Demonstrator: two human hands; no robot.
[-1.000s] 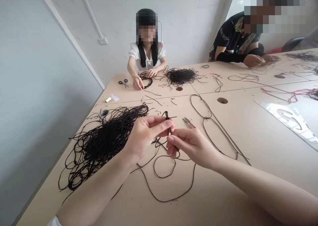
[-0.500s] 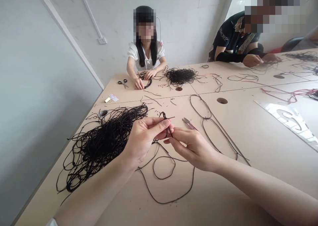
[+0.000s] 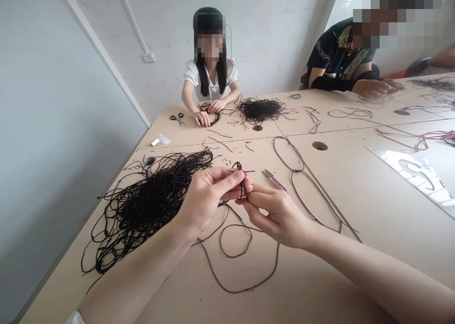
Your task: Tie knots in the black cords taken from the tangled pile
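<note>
My left hand (image 3: 209,191) pinches a looped black cord (image 3: 239,166) between thumb and fingers; a small loop and short ends stick out above the thumb. Below that pinch, my right hand (image 3: 275,210) grips the cord's lower strands with its fingertips. Both hands are close together over the table. Beneath them a long black cord (image 3: 245,291) lies in loose curves. To the left spreads a large tangled heap of black cords (image 3: 149,205). Thread snips (image 3: 275,180) with pinkish handles lie just beyond my right hand.
Another black cord (image 3: 302,171) lies in loops on the right, near a clear plate (image 3: 408,170). Across the table (image 3: 320,276), a person (image 3: 209,84) handles cords beside black scissors (image 3: 177,119) and a second heap (image 3: 261,109). A second person (image 3: 341,63) sits at the far right.
The cord's loop now shows larger above my left thumb, and the strands between my hands are more exposed. My right hand has shifted slightly. The view has moved a little.
</note>
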